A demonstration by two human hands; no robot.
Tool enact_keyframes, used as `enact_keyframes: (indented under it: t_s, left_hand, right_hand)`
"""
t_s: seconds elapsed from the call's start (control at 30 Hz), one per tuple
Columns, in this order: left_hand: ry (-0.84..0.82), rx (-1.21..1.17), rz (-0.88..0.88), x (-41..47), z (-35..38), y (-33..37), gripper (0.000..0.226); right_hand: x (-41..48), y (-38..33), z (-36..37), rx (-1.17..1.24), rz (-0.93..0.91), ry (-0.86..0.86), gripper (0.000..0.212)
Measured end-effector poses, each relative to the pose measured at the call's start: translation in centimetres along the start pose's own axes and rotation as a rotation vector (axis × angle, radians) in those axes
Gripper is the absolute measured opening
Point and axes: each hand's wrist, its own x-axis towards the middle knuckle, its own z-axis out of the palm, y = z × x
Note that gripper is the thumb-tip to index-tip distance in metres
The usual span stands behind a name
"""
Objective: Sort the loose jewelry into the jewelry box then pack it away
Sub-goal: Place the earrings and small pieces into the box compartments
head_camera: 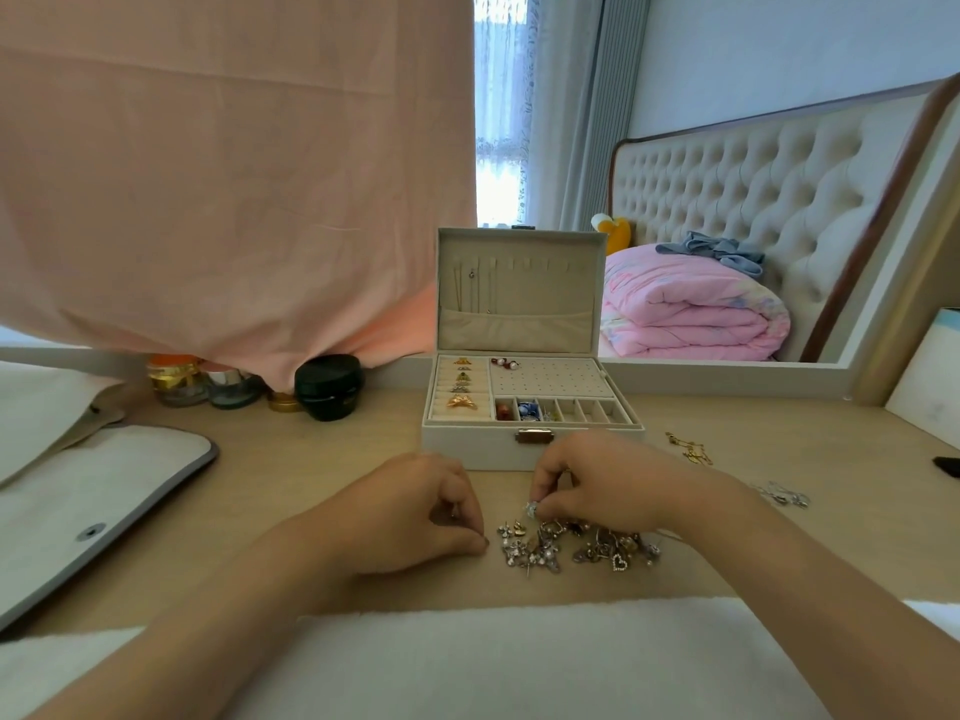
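This is the sorting step: in front of the open jewelry box (467, 449), the right hand (587, 480) pinches a small shiny piece (531, 508) off the loose pile (576, 548), the left hand (415, 506) is curled beside it, maybe holding something, I cannot tell, and next that piece needs an empty slot inside.

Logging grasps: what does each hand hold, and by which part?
The right hand pinches a small silvery piece at its upper edge. The left hand is curled; contents unclear.
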Motion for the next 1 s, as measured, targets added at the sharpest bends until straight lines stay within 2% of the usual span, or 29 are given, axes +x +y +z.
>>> enact_keyframes:
  t_s: [0.13, 0.27, 0.4, 0.53, 0.67, 0.8, 1.0]
  left_hand:
    - [0.106, -0.033, -0.071, 0.2, 0.1, 0.4, 0.003]
    - [0.286, -0.078, -0.143, 0.4, 0.4, 1.0, 0.007]
    - [0.392, -0.183, -0.108, 1.1, 0.3, 2.1, 0.016]
    - [0.415, -0.192, -0.076, 3.4, -0.6, 3.2, 0.012]
    - [0.468, -0.195, -0.065, 6.9, -1.5, 3.9, 0.009]
    - [0.524, -0.248, -0.101, 10.1, -2.4, 4.0, 0.006]
    - [0.531, -0.29, -0.124, 13.1, -2.9, 3.7, 0.016]
  right_hand:
    - [-0.1, 0.0, -0.3, 0.098, -0.037, 0.006, 0.008]
    - [0.1, 0.0, -0.5, 0.322, -0.049, 0.016, 0.006]
    - [0.3, -0.1, -1.3, 0.539, -0.119, 0.041, 0.008]
    - [0.5, 0.6, -2.4, 0.722, -0.102, 0.153, 0.008]
    - [0.9, 2.3, -3.7, 0.666, -0.081, 0.303, 0.008]
    - [1.4, 4.5, -4.3, 0.621, 0.028, 0.441, 0.008]
    - [2.4, 6.4, -3.7, 0.304, 0.124, 0.442, 0.006]
